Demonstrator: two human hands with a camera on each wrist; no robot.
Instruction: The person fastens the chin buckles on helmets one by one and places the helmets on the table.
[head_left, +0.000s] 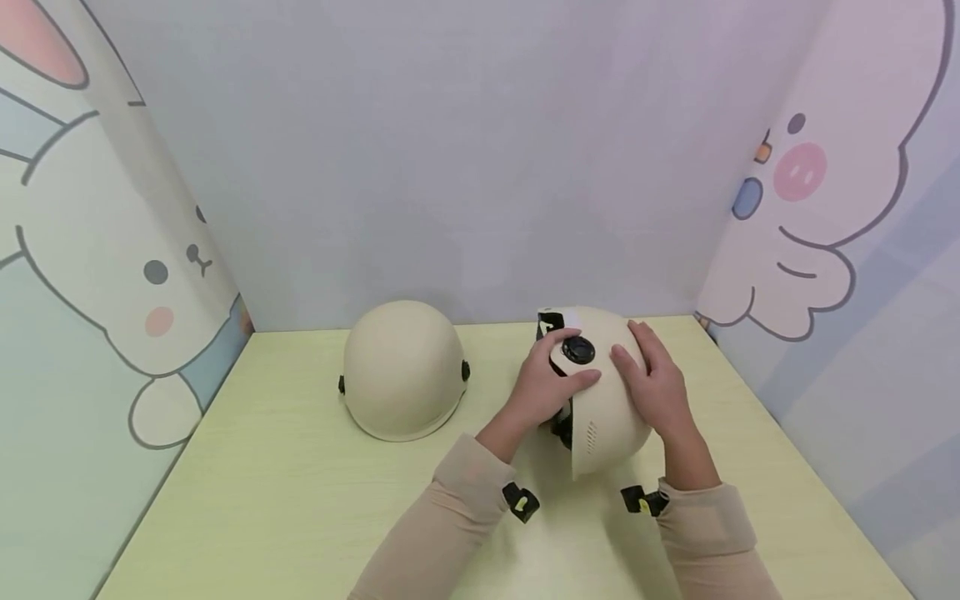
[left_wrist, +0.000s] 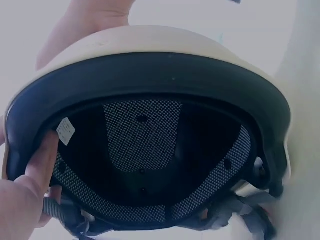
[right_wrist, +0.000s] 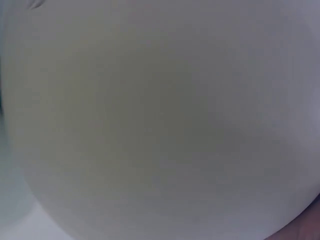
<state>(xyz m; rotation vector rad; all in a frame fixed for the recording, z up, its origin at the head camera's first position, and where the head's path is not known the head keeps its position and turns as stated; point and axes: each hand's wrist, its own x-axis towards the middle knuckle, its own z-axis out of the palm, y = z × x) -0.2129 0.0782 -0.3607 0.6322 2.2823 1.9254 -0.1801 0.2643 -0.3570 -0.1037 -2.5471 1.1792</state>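
Note:
In the head view, a cream helmet lies on its side at the right, its opening facing left. My left hand grips its rim beside a round black knob. The left wrist view shows the black inside with mesh padding and a small white label, with fingers reaching inside the rim. My right hand rests against the rounded shell, thumb and fingers spread. The shell fills most of the right wrist view. Part of each hand is hidden behind the helmet.
A second cream helmet sits dome up to the left, with black fittings on its sides. Both are on a pale yellow table. A grey wall stands behind, with cartoon-printed panels at the sides.

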